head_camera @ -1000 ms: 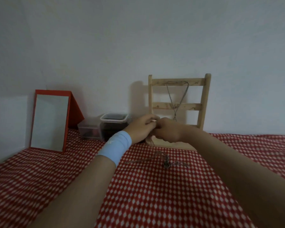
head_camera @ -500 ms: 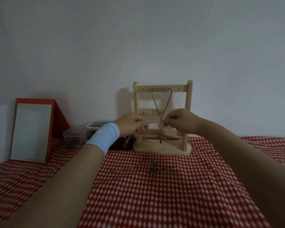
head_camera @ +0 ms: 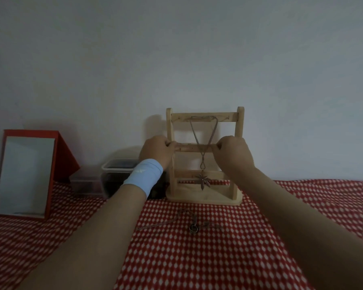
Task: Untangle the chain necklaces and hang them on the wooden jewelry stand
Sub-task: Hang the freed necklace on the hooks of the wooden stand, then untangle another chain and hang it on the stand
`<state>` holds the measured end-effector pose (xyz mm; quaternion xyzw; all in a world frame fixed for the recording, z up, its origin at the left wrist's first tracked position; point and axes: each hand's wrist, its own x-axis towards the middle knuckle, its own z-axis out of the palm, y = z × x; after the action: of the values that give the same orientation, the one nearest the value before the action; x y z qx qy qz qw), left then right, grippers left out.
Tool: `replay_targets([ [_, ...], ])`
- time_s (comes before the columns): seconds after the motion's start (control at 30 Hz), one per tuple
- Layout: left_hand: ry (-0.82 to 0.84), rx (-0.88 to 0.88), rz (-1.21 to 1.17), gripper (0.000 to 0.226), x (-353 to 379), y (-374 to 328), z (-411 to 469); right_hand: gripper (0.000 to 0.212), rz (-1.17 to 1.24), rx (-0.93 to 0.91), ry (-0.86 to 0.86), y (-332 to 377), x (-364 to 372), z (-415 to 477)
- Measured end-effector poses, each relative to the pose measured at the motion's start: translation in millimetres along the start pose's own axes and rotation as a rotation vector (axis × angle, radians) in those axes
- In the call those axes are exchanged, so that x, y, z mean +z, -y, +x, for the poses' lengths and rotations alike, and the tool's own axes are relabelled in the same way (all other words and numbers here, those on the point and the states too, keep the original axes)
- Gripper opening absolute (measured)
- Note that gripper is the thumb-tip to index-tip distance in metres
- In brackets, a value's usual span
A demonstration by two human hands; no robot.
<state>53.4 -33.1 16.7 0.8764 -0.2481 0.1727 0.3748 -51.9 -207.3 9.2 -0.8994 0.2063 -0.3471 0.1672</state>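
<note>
Each grip is pinched narrow at the middle rail of the wooden jewelry stand [head_camera: 204, 155]: the left hand [head_camera: 155, 152] at its left end, the right hand [head_camera: 233, 153] at its right, apparently stretching a thin chain between them, though the chain itself is too fine to make out. One leaf-pendant necklace [head_camera: 203, 147] already hangs from the top rail; another necklace [head_camera: 176, 222] lies on the red checked cloth [head_camera: 197, 258] near the base. Next, I judge, the held chain must be hooked onto the rail. A pale wall stands behind, with a red-framed mirror [head_camera: 27, 176] and plastic boxes [head_camera: 113, 176] at left.
</note>
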Motion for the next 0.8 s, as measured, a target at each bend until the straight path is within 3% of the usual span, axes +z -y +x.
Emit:
replay_targets([
  [0.1, 0.054, -0.001, 0.093, 0.045, 9, 7, -8, 0.043, 0.006, 0.012, 0.008, -2, 6, -9],
  [0.2, 0.134, -0.022, 0.031, 0.047, 16, 20, -17, 0.045, 0.082, 0.028, 0.043, -4, 13, -22],
  [0.43, 0.340, -0.091, -0.162, 0.033, 28, 31, -36, 0.033, 0.347, 0.183, 0.318, -3, 25, -45],
  [0.57, 0.382, -0.083, -0.122, 0.039, 25, 37, -41, 0.038, 0.307, 0.261, 0.413, 1, 19, -46],
  [0.73, 0.535, -0.022, 0.008, 0.030, 5, 49, -56, 0.035, 0.019, 0.061, 0.341, 7, 17, -50],
  [0.8, 0.656, 0.018, 0.086, 0.026, 2, 56, -65, 0.023, -0.009, -0.084, 0.511, 16, 23, -58],
])
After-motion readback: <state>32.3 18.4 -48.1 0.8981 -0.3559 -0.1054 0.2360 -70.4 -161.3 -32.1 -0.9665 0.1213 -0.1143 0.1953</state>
